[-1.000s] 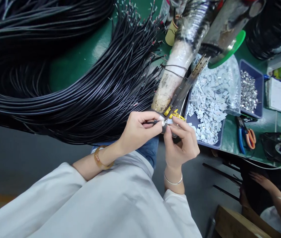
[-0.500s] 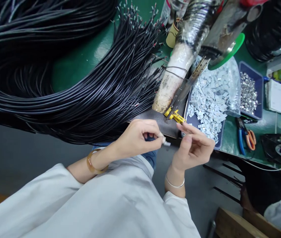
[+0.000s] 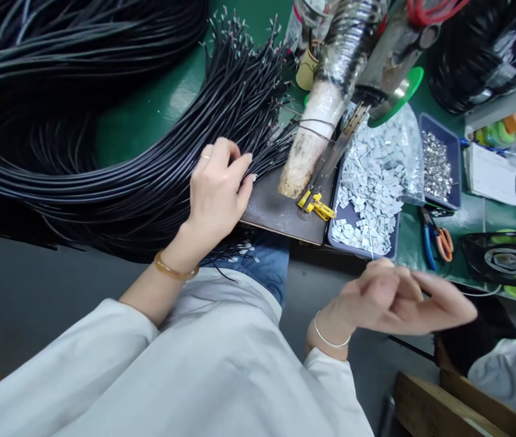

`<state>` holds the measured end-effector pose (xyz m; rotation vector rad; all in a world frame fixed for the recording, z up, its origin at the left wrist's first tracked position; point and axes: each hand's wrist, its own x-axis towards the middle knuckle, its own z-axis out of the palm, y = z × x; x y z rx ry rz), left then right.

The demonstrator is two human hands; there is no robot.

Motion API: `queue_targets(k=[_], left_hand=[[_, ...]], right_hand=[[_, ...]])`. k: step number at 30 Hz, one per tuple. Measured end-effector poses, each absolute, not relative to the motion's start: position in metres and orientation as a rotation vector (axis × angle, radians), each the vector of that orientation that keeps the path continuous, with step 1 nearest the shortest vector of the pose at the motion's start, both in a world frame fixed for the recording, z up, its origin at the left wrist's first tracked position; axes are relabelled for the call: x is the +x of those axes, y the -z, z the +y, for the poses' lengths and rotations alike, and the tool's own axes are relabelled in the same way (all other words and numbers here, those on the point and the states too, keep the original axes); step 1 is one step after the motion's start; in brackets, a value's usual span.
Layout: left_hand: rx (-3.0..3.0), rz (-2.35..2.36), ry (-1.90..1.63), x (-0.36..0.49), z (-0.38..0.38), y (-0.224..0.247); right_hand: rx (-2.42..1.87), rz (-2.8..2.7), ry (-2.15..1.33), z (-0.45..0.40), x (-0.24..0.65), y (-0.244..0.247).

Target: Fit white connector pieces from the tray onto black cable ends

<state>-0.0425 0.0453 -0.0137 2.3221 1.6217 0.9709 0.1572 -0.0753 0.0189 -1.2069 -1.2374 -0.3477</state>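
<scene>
My left hand [image 3: 217, 188] lies over the bundle of thin black cables [image 3: 149, 176], its fingers bent and the thumb and index fingertips apart. No cable shows clearly between them. My right hand [image 3: 403, 300] is off the front edge of the table, smeared by motion. Its fingers look closed on a thin pale needle-like rod [image 3: 371, 244] that points up in front of the tray. Small white tags [image 3: 245, 249] on cable ends hang by my lap. Many small pale blue-white pieces [image 3: 371, 182] fill a dark blue tray [image 3: 331, 233].
A wrapped white tube [image 3: 306, 139] leans over the table, beside a metal strip with yellow clips [image 3: 316, 204]. Farther right are a bin of small metal parts [image 3: 437, 167], pliers [image 3: 435, 240], a paper pad [image 3: 492, 176] and a black fan-like device [image 3: 508, 261]. Cardboard boxes [image 3: 444, 400] stand below.
My left hand has moved up and left from in front of my body to the cables, and the small white piece at its fingertips is gone. My right hand has moved right and down.
</scene>
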Motion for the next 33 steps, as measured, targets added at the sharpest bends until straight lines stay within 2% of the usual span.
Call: queue_targets(k=[4,7,13,16,20,23,27,30,33], left_hand=[[2.317,1.597,-0.876,-0.045,0.054,0.003],[2.333,1.594,-0.791,-0.053,0.049,-0.001],[2.142,1.585,-1.118,-0.057,0.038,0.001],[1.964,1.498,-1.266,-0.059,0.031,-0.001],[1.917,1.374,-1.103,-0.067,0.014,-0.004],[2.019,1.339,-1.005,-0.072,0.001,0.000],[1.875,1.250,-1.175,-0.073,-0.011,0.001],[1.692,1.003,-1.261,-0.075,-0.015,-0.019],[1.719,0.592,-0.937,-0.080,-0.016,-0.049]], right_hand=[[-1.771,-1.364,-0.046,-0.081,0.184,-0.024],[-1.995,-1.495,-0.037,-0.074,0.215,-0.018],[-1.983,-1.874,-0.147,-0.046,0.242,-0.009],[-2.088,-1.974,-0.087,-0.036,0.240,-0.011],[-2.212,-2.008,0.059,-0.031,0.238,-0.014],[-2.207,-2.077,0.018,-0.032,0.238,-0.018],[-2.264,-2.166,0.019,-0.031,0.235,-0.025],[-2.334,-2.205,0.109,-0.029,0.231,-0.026],[-2.351,-2.166,0.194,-0.026,0.231,-0.022]])
